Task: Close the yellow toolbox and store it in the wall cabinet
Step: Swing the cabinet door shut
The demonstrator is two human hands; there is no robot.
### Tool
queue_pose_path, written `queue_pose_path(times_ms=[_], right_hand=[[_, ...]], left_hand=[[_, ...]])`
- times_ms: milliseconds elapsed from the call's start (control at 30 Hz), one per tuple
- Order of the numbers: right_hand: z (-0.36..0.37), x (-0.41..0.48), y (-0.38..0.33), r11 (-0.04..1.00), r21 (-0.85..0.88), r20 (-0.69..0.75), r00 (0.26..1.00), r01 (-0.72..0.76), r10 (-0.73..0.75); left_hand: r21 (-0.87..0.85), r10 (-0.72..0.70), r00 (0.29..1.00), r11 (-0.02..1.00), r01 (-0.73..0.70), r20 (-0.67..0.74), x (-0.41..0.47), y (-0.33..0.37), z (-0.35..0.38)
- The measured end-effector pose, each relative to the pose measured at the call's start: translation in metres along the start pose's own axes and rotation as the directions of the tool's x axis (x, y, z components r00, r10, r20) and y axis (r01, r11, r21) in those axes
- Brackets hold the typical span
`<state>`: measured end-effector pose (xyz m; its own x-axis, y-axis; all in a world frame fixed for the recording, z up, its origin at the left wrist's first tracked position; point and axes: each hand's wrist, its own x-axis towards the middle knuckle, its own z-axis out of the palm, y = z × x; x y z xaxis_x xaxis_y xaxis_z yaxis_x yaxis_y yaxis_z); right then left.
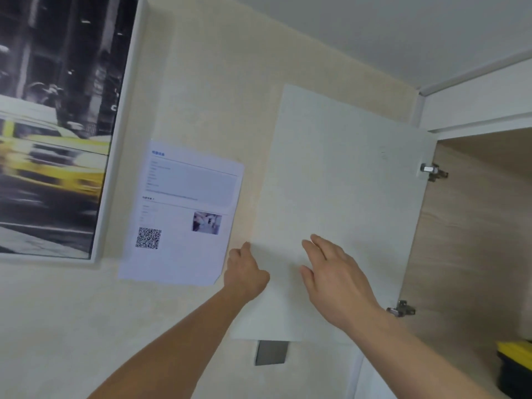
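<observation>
The wall cabinet stands open at the right, its wooden inside showing. Its white door is swung out flat toward the wall. A yellow and black toolbox sits inside at the lower right, cut off by the frame edge. My left hand grips the door's left free edge, fingers curled behind it. My right hand lies flat on the door's face, fingers spread, holding nothing.
A printed sheet with a QR code hangs on the beige wall left of the door. A framed city photo fills the far left. Two metal hinges join the door to the cabinet. A grey wall plate sits below the door.
</observation>
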<state>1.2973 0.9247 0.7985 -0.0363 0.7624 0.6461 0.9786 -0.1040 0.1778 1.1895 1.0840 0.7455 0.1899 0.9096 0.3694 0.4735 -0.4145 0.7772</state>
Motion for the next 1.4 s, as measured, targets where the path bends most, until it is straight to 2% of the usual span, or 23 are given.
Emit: queue_pose_path(times_ms=[100, 267, 400, 600, 700, 833, 1000, 1200, 1400], right_hand=[[-0.011, -0.002, -0.005, 0.999, -0.035, 0.005, 1.000, -0.009, 0.009], [-0.035, -0.012, -0.012, 0.998, -0.059, -0.023, 1.000, -0.009, 0.008], [-0.058, -0.024, -0.016, 0.997, -0.080, -0.076, 0.997, 0.007, -0.013], [-0.089, -0.050, -0.010, 0.977, -0.168, -0.129, 0.979, 0.134, -0.157], [-0.100, -0.064, 0.005, 0.949, -0.269, -0.132, 0.970, 0.163, -0.204], [-0.113, -0.099, 0.046, 0.887, -0.455, -0.115, 0.982, 0.079, -0.146], [-0.134, -0.154, 0.109, 0.799, -0.601, -0.075, 0.996, -0.013, -0.040], [-0.157, -0.201, 0.168, 0.721, -0.691, 0.021, 0.997, -0.043, 0.080], [-0.169, -0.227, 0.222, 0.663, -0.749, 0.134, 0.973, -0.024, 0.187]], left_hand=[[-0.092, -0.023, 0.998, 0.995, 0.028, 0.052, 0.002, -0.004, -0.005], [-0.377, -0.040, 0.999, 0.925, 0.047, 0.028, -0.011, -0.001, -0.015], [-0.491, 0.088, 0.996, 0.867, -0.082, -0.010, -0.055, 0.006, -0.009], [-0.467, 0.376, 0.920, 0.798, -0.382, -0.111, -0.151, 0.022, 0.020], [-0.432, 0.536, 0.834, 0.726, -0.535, -0.131, -0.193, 0.043, 0.040], [-0.420, 0.702, 0.709, 0.623, -0.660, -0.072, -0.237, 0.080, 0.078], [-0.432, 0.743, 0.669, 0.598, -0.675, -0.017, -0.277, 0.132, 0.136], [-0.371, 0.782, 0.623, 0.587, -0.720, 0.028, -0.303, 0.178, 0.199], [-0.315, 0.872, 0.473, 0.487, -0.814, 0.125, -0.307, 0.205, 0.233]])
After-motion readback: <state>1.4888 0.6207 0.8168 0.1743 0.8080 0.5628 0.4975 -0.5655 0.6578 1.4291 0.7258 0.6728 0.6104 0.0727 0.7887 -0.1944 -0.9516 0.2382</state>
